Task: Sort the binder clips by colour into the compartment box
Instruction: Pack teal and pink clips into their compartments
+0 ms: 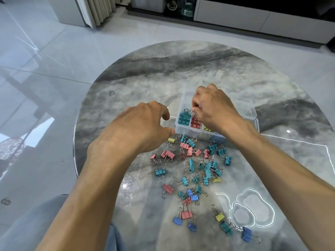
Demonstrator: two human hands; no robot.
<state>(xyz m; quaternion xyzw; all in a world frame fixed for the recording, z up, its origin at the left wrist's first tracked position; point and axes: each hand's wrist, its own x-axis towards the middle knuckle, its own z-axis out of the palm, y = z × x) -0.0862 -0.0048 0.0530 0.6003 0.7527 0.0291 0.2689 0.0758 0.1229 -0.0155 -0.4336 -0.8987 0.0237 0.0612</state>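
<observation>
1. Marble-patterned round table (181,73) carries the clear compartment box (188,98), which sits right of ctr, toward the far edge.
2. We see teal clips (184,117) in the box's near-left compartment, red clips (195,122) in the next one to the right, yellow clips (206,128) in the one after; compartments further right are hidden by our right arm.
3. Our right hand (213,109) is over the box, fingers curled down above the teal/red compartments. Fingertips appear to meet a wire handle, but we cannot tell whether a clip is pinched.
4. Our left hand (143,124) hovers just left of the box's near-left corner, fingers loosely curled, holding nothing visible; thumb tip is close to the box wall.
5. Unsorted binder clips (199,171) lie scattered betw. the box and the near edge: pink group nearest the box, teal cluster mid-table, blue clips (192,195) and a few yellow ones toward the near edge.
6. One yellow clip (171,140) lies just by our left thumb.
</observation>
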